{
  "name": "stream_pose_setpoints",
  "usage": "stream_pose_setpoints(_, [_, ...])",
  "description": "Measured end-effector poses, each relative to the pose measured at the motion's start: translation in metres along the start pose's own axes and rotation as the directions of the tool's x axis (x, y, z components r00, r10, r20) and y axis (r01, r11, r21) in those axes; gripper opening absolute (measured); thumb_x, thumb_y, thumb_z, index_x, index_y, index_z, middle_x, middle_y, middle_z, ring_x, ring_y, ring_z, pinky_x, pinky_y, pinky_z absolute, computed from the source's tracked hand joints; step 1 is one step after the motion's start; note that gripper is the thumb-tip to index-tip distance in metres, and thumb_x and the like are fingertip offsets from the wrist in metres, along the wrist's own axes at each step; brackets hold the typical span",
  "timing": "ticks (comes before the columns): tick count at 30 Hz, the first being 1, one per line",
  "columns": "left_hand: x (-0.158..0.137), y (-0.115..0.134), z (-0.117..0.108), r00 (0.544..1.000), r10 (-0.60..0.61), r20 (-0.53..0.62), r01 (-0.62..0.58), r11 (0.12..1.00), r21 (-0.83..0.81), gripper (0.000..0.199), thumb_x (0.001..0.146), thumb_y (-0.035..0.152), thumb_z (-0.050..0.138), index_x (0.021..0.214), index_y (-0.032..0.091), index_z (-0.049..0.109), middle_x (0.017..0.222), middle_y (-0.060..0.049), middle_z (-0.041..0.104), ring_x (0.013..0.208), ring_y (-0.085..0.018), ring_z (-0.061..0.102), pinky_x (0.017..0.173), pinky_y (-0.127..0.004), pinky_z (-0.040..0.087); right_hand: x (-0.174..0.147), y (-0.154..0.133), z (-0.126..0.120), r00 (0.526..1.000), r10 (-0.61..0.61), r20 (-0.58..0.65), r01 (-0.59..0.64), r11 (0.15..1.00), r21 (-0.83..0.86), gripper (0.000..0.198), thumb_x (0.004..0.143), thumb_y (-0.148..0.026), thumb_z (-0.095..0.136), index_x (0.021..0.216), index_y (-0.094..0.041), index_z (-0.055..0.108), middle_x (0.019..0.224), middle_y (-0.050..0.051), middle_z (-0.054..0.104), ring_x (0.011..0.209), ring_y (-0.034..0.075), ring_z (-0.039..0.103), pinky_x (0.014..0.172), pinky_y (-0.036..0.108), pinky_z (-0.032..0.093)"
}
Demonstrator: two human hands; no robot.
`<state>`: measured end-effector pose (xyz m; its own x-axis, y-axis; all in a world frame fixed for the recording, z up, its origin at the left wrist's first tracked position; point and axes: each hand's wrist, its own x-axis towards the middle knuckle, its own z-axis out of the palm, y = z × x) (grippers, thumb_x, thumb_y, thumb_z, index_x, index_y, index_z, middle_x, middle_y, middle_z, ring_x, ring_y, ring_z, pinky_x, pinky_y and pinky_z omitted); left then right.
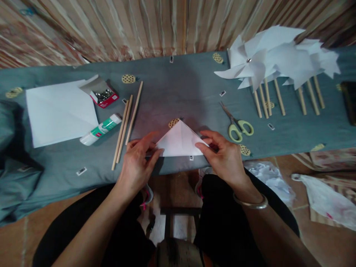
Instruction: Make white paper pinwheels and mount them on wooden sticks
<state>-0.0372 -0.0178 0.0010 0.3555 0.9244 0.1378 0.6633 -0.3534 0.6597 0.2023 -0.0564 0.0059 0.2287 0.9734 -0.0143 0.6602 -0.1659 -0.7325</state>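
Observation:
A sheet of white paper (180, 141), folded into a triangle with its peak pointing away from me, is at the front edge of the cloth-covered table. My left hand (140, 159) pinches its left corner between thumb and fingers. At the right corner, my right hand (221, 154) grips the paper the same way, thumb on top. Green-handled scissors (236, 124) lie just beyond my right hand, blades pointing away. Three wooden sticks (122, 133) rest to the left of the paper, close to my left hand.
Several white paper pinwheels (258, 55) on sticks lie at the back right. On the left are white paper sheets (55, 115), a red box of metal pins (104, 96) and a glue stick (101, 129). Plastic bags (269, 178) lie on the floor at right.

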Motion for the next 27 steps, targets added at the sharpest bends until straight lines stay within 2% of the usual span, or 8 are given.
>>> stream_pose_setpoints(7, [0.006, -0.003, 0.0, 0.999, 0.04, 0.024, -0.042, 0.994, 0.096, 0.038, 0.092, 0.033, 0.059, 0.129, 0.024, 0.056, 0.088, -0.003, 0.074, 0.082, -0.023, 0.069, 0.087, -0.043, 0.052, 0.003, -0.002, 0.0, 0.998, 0.06, -0.005, -0.06, 0.998, 0.004, 0.033, 0.08, -0.035, 0.072, 0.11, -0.021, 0.071, 0.08, 0.002, 0.077, 0.066, 0.019, 0.068, 0.066, 0.034, 0.054])
stream_pose_setpoints(10, [0.007, 0.002, 0.0, 0.994, 0.109, -0.009, -0.104, 0.969, 0.222, 0.036, 0.092, 0.032, 0.059, 0.127, 0.023, 0.057, 0.114, -0.01, 0.072, 0.105, -0.029, 0.066, 0.094, -0.048, 0.049, 0.004, -0.002, 0.001, 0.997, 0.075, 0.003, -0.075, 0.997, 0.001, 0.034, 0.08, -0.035, 0.072, 0.11, -0.021, 0.071, 0.08, 0.002, 0.077, 0.065, 0.018, 0.067, 0.067, 0.034, 0.054])
stream_pose_setpoints(12, [0.004, 0.01, 0.003, 0.98, 0.2, -0.01, -0.189, 0.941, 0.28, 0.039, 0.093, 0.027, 0.057, 0.132, 0.025, 0.054, 0.137, -0.012, 0.061, 0.13, -0.032, 0.054, 0.108, -0.055, 0.039, 0.004, -0.002, 0.001, 0.997, 0.081, 0.008, -0.082, 0.997, 0.004, 0.034, 0.08, -0.034, 0.072, 0.111, -0.021, 0.071, 0.08, 0.002, 0.077, 0.065, 0.018, 0.067, 0.066, 0.033, 0.054])
stream_pose_setpoints(13, [0.002, 0.015, 0.006, 0.966, 0.258, 0.005, -0.248, 0.924, 0.29, 0.043, 0.093, 0.025, 0.056, 0.136, 0.026, 0.05, 0.146, -0.011, 0.054, 0.139, -0.031, 0.044, 0.116, -0.057, 0.029, 0.004, -0.002, 0.001, 0.997, 0.082, 0.008, -0.082, 0.997, 0.004, 0.034, 0.079, -0.034, 0.072, 0.111, -0.021, 0.071, 0.08, 0.002, 0.077, 0.065, 0.018, 0.067, 0.066, 0.033, 0.054])
stream_pose_setpoints(14, [-0.001, 0.02, 0.01, 0.947, 0.319, 0.019, -0.31, 0.903, 0.296, 0.047, 0.094, 0.023, 0.054, 0.14, 0.027, 0.046, 0.149, -0.01, 0.051, 0.145, -0.03, 0.036, 0.12, -0.059, 0.019, 0.004, -0.002, 0.001, 0.997, 0.082, 0.008, -0.082, 0.997, 0.006, 0.034, 0.079, -0.034, 0.072, 0.11, -0.021, 0.071, 0.08, 0.002, 0.077, 0.065, 0.018, 0.067, 0.066, 0.033, 0.054])
stream_pose_setpoints(16, [-0.007, 0.03, 0.019, 0.93, 0.355, 0.091, -0.366, 0.884, 0.291, 0.048, 0.097, 0.021, 0.047, 0.144, 0.023, 0.041, 0.15, -0.009, 0.05, 0.148, -0.026, 0.033, 0.123, -0.055, 0.013, 0.004, -0.002, 0.001, 0.997, 0.08, 0.014, -0.08, 0.997, 0.016, 0.034, 0.08, -0.035, 0.071, 0.111, -0.021, 0.071, 0.08, 0.002, 0.077, 0.066, 0.018, 0.068, 0.067, 0.033, 0.054])
stream_pose_setpoints(20, [-0.014, 0.037, 0.033, 0.893, 0.375, 0.249, -0.44, 0.844, 0.306, 0.047, 0.1, 0.027, 0.042, 0.144, 0.01, 0.04, 0.151, -0.015, 0.049, 0.147, -0.027, 0.034, 0.122, -0.051, 0.024, 0.004, -0.003, 0.0, 0.996, 0.09, 0.022, -0.09, 0.995, 0.03, 0.035, 0.081, -0.037, 0.07, 0.111, -0.02, 0.071, 0.082, 0.003, 0.077, 0.07, 0.019, 0.07, 0.071, 0.034, 0.055])
stream_pose_setpoints(27, [-0.012, 0.034, 0.035, 0.894, 0.348, 0.283, -0.431, 0.843, 0.322, 0.054, 0.099, 0.034, 0.045, 0.145, 0.005, 0.039, 0.153, -0.02, 0.044, 0.145, -0.031, 0.036, 0.118, -0.052, 0.033, 0.005, -0.004, 0.0, 0.993, 0.114, 0.027, -0.114, 0.993, 0.022, 0.036, 0.08, -0.037, 0.071, 0.111, -0.019, 0.071, 0.083, 0.004, 0.077, 0.069, 0.02, 0.07, 0.07, 0.035, 0.055])
